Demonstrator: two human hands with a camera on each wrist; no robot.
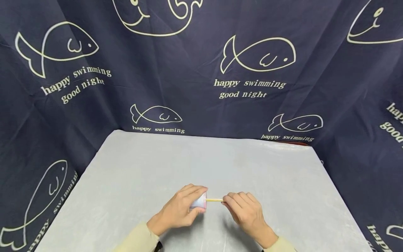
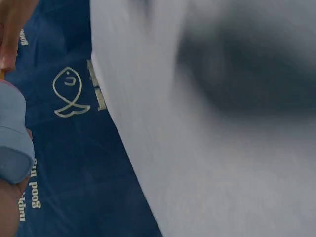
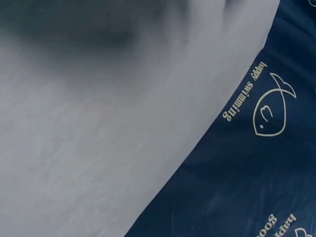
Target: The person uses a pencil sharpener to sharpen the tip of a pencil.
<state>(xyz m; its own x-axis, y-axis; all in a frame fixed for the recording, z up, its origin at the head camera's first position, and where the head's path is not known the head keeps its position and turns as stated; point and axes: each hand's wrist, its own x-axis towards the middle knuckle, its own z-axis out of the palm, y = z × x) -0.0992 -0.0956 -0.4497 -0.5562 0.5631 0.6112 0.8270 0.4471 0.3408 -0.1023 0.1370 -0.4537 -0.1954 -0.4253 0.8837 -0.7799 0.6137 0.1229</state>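
Observation:
My left hand [image 1: 179, 208] grips a light blue pencil sharpener [image 1: 198, 202] with a pink end, held on its side over the table. A thin yellow pencil [image 1: 214, 200] runs straight from the middle of that pink end to my right hand [image 1: 247, 211]. The right fingers and thumb pinch the pencil's outer end, hiding it. At the left edge of the left wrist view, the sharpener [image 2: 11, 111] shows a rounded, waisted body, with right-hand fingers [image 2: 9, 42] just above it. Neither hand nor object shows clearly in the right wrist view.
A table with a pale grey cover [image 1: 201, 161] lies under both hands. Dark blue curtains [image 1: 201, 70] printed with fish and lettering hang behind it and at both sides. A strip of red [image 1: 296, 143] shows at the back right edge.

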